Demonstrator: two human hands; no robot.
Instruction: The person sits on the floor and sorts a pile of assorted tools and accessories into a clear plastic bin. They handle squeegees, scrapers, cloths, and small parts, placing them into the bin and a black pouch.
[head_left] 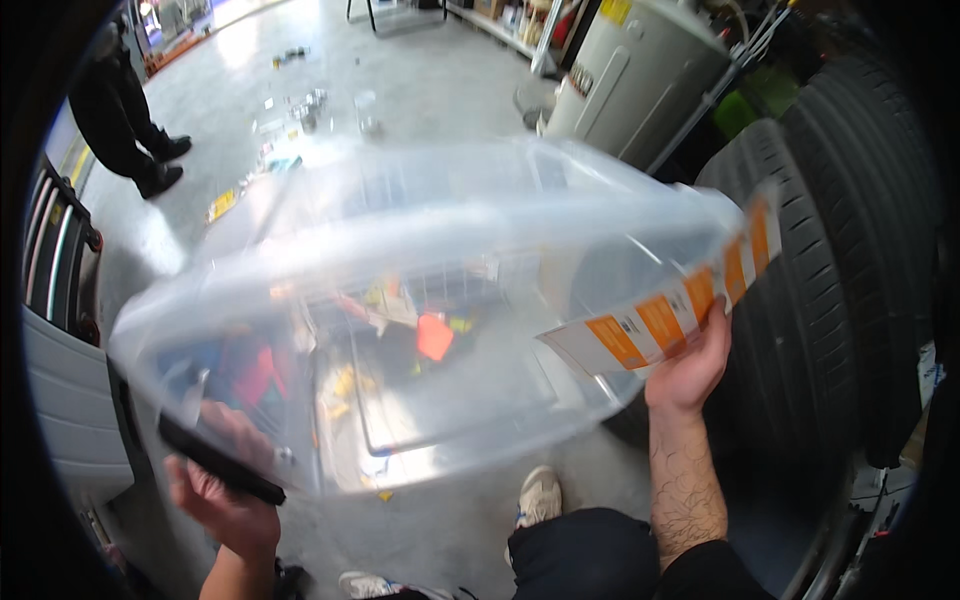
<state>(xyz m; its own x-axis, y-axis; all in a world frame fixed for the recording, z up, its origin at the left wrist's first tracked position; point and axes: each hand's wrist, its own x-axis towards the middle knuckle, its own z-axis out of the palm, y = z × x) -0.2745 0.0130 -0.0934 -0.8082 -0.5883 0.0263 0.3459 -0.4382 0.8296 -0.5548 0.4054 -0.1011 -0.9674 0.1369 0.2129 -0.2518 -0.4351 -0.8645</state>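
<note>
A large clear plastic storage bin is held up in front of me, tilted and blurred by motion. My left hand has its fingers wrapped round the bin's black handle at the near left corner. At the right side, my right hand grips the bin's edge by an orange-and-white paper label. Through the clear plastic show an orange piece, a pink patch and other small coloured things. Whether these lie inside the bin or on the floor behind it, I cannot tell.
Large black tyres stand close on the right, before a grey tank. Grey cabinet panels line the left. Another person stands at the far left. Small loose items are scattered on the concrete floor.
</note>
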